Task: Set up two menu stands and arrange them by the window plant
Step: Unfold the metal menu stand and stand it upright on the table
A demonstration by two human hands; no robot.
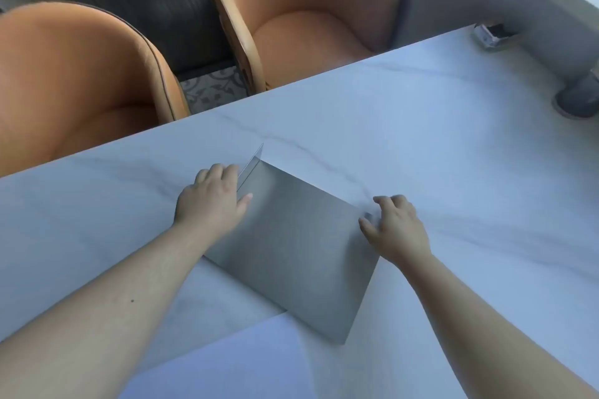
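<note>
On marble tabletop [453,146]: flat clear acrylic menu stand [291,256]; L hand [212,201] & R hand [397,227] fingers spread on its edges.

Both forearms bare, reaching forward from the bottom corners and converging a little toward centre. Left hand [212,201]: palm down, wrist about straight, fingers together and curled slightly at the tips, thumb stretched out to the right, away from the fingers. Right hand [397,227]: palm down, lying nearer the body than the left, fingers bent at the knuckles with tips pointing forward-left, thumb splayed left toward the other hand. The hands are well apart, thumbs facing each other across the gap. Neither is closed into a fist; whether either is actually pinching something is not clear from this angle.
</note>
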